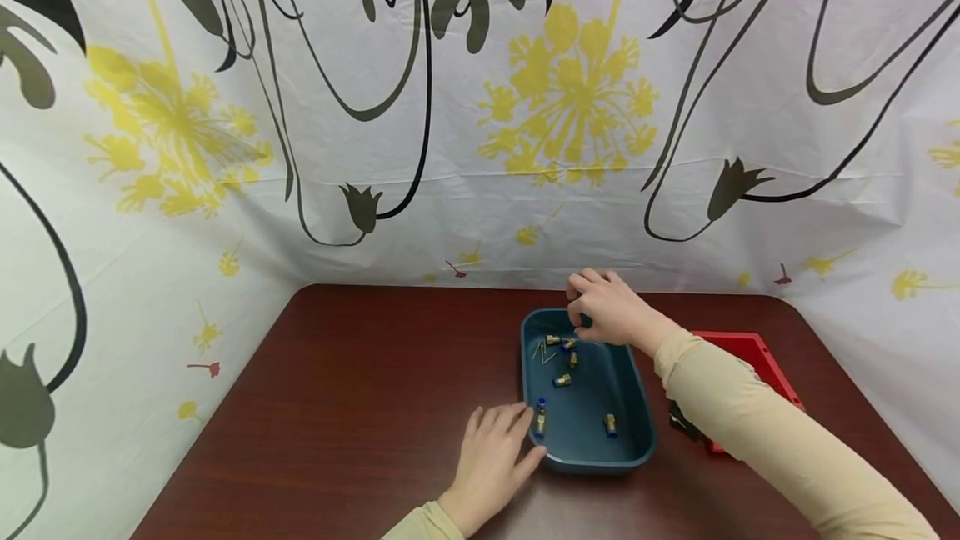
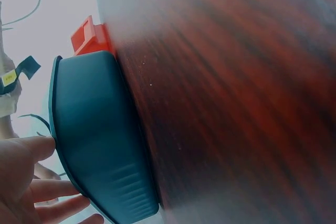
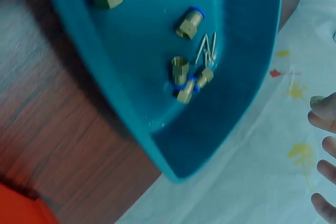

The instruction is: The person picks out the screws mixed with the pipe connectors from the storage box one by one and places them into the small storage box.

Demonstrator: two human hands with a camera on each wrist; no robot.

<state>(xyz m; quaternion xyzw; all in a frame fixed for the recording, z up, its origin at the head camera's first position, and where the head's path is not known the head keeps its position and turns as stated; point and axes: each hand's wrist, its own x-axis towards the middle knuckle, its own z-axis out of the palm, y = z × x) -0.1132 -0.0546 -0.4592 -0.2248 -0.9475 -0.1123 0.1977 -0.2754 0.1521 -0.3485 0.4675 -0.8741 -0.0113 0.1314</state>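
Observation:
A teal tray [image 1: 592,463] sits on the dark wooden table [image 1: 352,407]. Several brass fittings with blue rings [image 1: 562,379] lie loose in it, along with a few thin metal pins [image 1: 538,350]. My left hand [image 1: 501,433] lies flat on the table, its straight fingers touching the tray's near left rim [image 2: 100,140]. My right hand [image 1: 604,307] hovers over the tray's far end with loosely curled fingers. In the right wrist view its fingertips [image 3: 323,156] hold nothing, above the fittings [image 3: 179,70] and pins [image 3: 207,48].
A red tray [image 1: 753,355] sits to the right of the teal one, partly hidden by my right sleeve [image 1: 750,432]. A flower-patterned white sheet [image 1: 480,148] walls the table at the back and both sides.

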